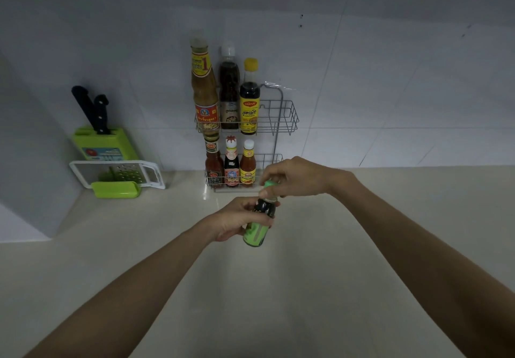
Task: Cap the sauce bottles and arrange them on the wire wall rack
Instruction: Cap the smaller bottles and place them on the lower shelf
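Observation:
My left hand (238, 218) grips a small dark sauce bottle with a green label (257, 229) around its middle, held above the counter. My right hand (295, 176) pinches a green cap (269, 184) right at the bottle's mouth. Behind them a two-tier wire rack (287, 115) hangs on the tiled wall. Three tall capped bottles (228, 92) stand in the left part of its upper shelf. Three small capped bottles (231, 165) fill the left of its lower shelf. The right part of both shelves holds nothing I can see.
A green knife block (104, 143) with two black-handled knives stands at the back left by the wall corner. A white grater with a green holder (117, 176) leans in front of it. The beige countertop (362, 246) stretches wide around my arms.

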